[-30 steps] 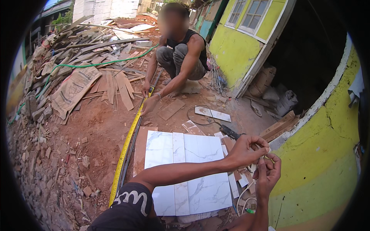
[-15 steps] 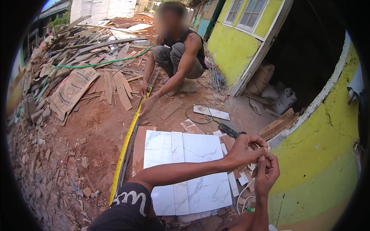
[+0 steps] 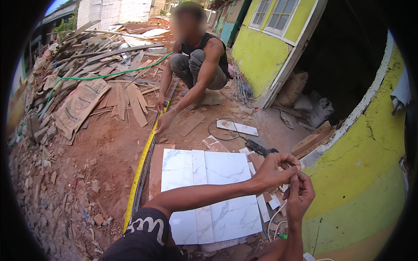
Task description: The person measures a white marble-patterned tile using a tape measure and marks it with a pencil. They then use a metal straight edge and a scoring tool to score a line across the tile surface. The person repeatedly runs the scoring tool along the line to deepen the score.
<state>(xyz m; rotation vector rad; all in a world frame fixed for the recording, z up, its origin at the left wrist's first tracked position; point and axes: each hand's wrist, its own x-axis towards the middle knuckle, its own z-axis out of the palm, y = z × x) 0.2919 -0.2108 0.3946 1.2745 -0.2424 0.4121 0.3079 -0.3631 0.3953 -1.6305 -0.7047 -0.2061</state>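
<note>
My left hand [image 3: 277,169] reaches across the white marble-patterned tiles [image 3: 230,167] to the right side, its fingers closed in a pinch. Right beside it, with fingertips meeting the left ones, my right hand [image 3: 300,194] is closed too. Whatever they pinch is too small to make out. Close behind my left hand lies a dark corded power tool [image 3: 257,147] on the ground. Across from me a crouching person [image 3: 202,65] holds a yellow tape measure [image 3: 140,174] stretched along thin dark metal rods [image 3: 146,180] on the ground.
A yellow-green wall [image 3: 370,174] rises close at my right, beside a dark doorway with sacks [image 3: 294,89]. White cable [image 3: 271,222] loops below my right hand. Tile offcuts [image 3: 237,127] lie on the ground. Scrap wood [image 3: 93,54] and a green hose [image 3: 100,77] fill the far left.
The view has shifted very slightly. My hands keep nearly the same pinched pose, and the person across still holds the tape along the rods.
</note>
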